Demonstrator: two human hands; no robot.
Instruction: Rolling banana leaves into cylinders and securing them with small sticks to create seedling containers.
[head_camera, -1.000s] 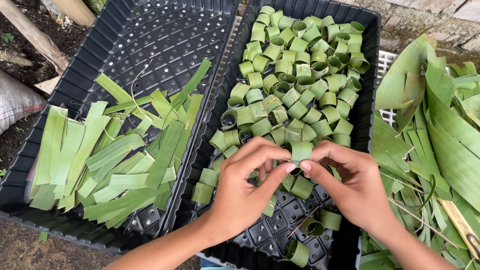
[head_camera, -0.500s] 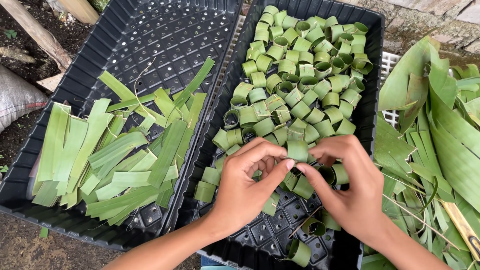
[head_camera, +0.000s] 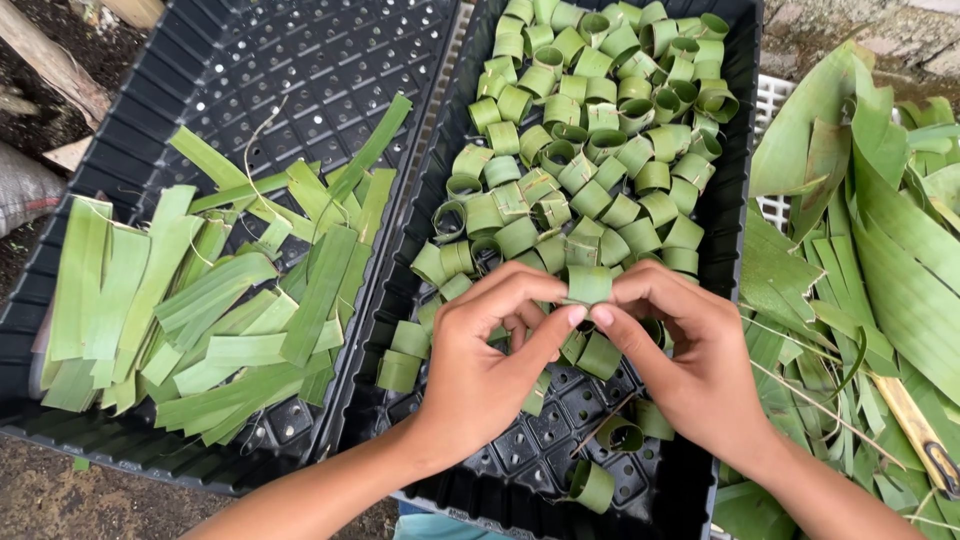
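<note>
Both hands meet over the near part of a black seedling tray (head_camera: 742, 150) that is heaped with several green leaf rings (head_camera: 590, 120). My left hand (head_camera: 490, 355) and my right hand (head_camera: 680, 350) pinch one rolled leaf ring (head_camera: 588, 284) between thumbs and fingertips, holding it upright just above the pile. More loose rings lie under and in front of the hands, some hidden by them.
A second black tray (head_camera: 150, 100) on the left holds several flat cut leaf strips (head_camera: 230, 300). A heap of long green leaves (head_camera: 880, 280) lies on the right over a white crate (head_camera: 772, 100). Bare soil borders the left and near edges.
The leaf strip between my fingers has been curled tighter into a closed ring. Both hands shifted slightly toward me and to the right.
</note>
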